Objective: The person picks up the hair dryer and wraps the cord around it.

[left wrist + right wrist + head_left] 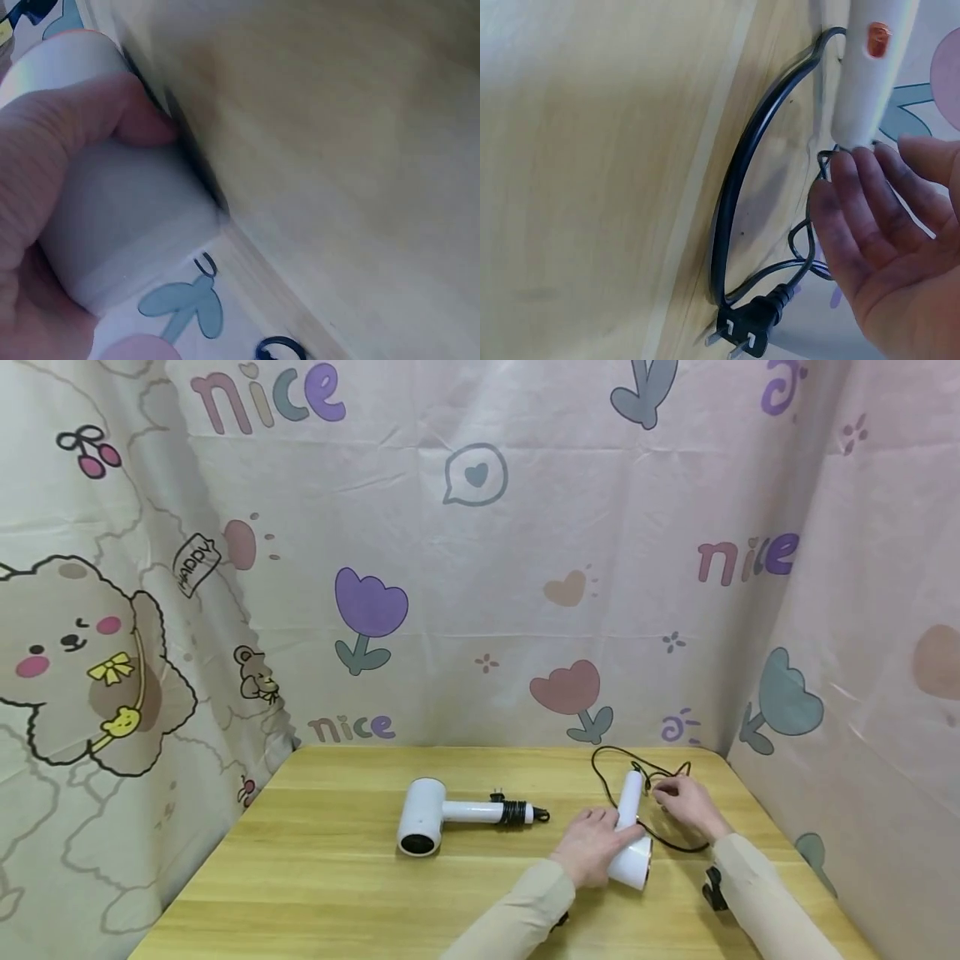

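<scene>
A white hair dryer lies at the right of the table, handle pointing to the back. My left hand grips its body; in the left wrist view the thumb and fingers of the left hand wrap round the white barrel. Beside the handle end is my right hand, fingers slightly bent. In the right wrist view the right hand has its palm turned up below the handle, near the black cord, holding nothing that shows. The plug lies on the table.
A second white hair dryer, its black cord wound round the handle, lies on the wooden table left of centre. A black object is beside the right forearm. Loose cord loops near the back edge. Patterned curtains surround the table.
</scene>
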`<state>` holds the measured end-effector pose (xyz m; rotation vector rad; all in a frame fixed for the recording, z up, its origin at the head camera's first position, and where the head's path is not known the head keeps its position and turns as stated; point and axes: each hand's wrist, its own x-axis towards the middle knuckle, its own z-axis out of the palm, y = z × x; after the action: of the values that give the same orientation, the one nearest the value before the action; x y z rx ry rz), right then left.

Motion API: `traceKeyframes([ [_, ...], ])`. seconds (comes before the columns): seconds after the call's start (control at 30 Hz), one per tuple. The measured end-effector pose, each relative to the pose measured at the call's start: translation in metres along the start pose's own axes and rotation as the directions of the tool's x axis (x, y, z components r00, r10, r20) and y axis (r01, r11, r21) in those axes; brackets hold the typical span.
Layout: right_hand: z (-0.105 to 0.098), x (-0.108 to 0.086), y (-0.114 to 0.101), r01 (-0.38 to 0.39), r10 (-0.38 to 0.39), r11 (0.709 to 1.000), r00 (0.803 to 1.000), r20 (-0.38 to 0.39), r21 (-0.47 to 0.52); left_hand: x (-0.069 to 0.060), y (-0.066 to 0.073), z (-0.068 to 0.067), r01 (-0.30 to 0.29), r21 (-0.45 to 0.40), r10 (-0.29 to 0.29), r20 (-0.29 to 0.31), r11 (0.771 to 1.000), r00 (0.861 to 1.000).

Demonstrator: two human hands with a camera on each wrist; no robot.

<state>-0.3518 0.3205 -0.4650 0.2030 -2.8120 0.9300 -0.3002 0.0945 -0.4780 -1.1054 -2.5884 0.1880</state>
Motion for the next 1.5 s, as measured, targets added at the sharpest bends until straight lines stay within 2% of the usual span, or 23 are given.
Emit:
traceKeyframes([
  [0.1,0.0,0.001,-0.002,-0.004,0.004,1.0,0.998,-0.062,0.009,-0.004,-0.008,-0.002,-0.03,-0.043,0.028,-0.037,0.999,0.999],
  [0.27,-0.001,0.005,-0.008,-0.017,0.031,0.997,0.985,-0.169,0.079,-0.013,-0.021,-0.003,-0.055,-0.09,0.049,-0.073,0.994,0.996],
  [0.37,-0.004,0.008,-0.013,-0.032,0.057,0.99,0.982,-0.181,0.135,-0.019,-0.031,-0.006,-0.066,-0.107,0.057,-0.09,0.992,0.994],
  [0.47,-0.005,0.014,-0.018,-0.022,0.048,0.984,0.988,-0.147,0.175,-0.025,-0.041,-0.009,-0.084,-0.131,0.067,-0.135,0.988,0.989],
  [0.63,-0.002,0.02,-0.024,-0.004,0.021,0.966,0.998,-0.064,0.26,-0.035,-0.06,-0.014,-0.136,-0.162,0.097,-0.226,0.977,0.969],
  [0.77,0.0,0.023,-0.03,-0.011,0.028,0.944,0.999,-0.046,0.33,-0.045,-0.075,-0.021,-0.157,-0.206,0.104,-0.246,0.966,0.964],
  [0.87,0.001,0.025,-0.036,0.003,0.009,0.924,1.0,-0.027,0.383,-0.053,-0.085,-0.027,-0.144,-0.311,0.067,-0.245,0.939,0.967],
  [0.97,0.003,0.029,-0.043,0.028,-0.031,0.898,1.0,0.0,0.439,-0.06,-0.094,-0.033,-0.135,-0.444,0.016,-0.261,0.886,0.965],
  [1.1,0.007,0.033,-0.053,0.059,-0.064,0.87,0.998,-0.007,0.489,-0.066,-0.104,-0.037,-0.153,-0.579,-0.039,-0.306,0.801,0.951],
  [1.17,0.009,0.035,-0.059,0.075,-0.07,0.864,0.997,-0.029,0.498,-0.068,-0.107,-0.036,-0.161,-0.647,-0.079,-0.325,0.745,0.942],
  [1.27,0.01,0.038,-0.067,0.095,-0.068,0.857,0.995,-0.072,0.506,-0.07,-0.111,-0.034,-0.184,-0.748,-0.149,-0.355,0.638,0.923],
  [1.33,0.012,0.041,-0.073,0.107,-0.071,0.843,0.994,-0.089,0.528,-0.072,-0.114,-0.032,-0.19,-0.796,-0.201,-0.363,0.575,0.91],
  [1.43,0.013,0.046,-0.079,0.106,-0.05,0.794,0.993,-0.109,0.599,-0.073,-0.119,-0.031,-0.192,-0.838,-0.263,-0.365,0.511,0.893],
  [1.5,0.014,0.048,-0.083,0.102,-0.032,0.754,0.992,-0.119,0.648,-0.074,-0.123,-0.032,-0.171,-0.868,-0.31,-0.342,0.466,0.887],
])
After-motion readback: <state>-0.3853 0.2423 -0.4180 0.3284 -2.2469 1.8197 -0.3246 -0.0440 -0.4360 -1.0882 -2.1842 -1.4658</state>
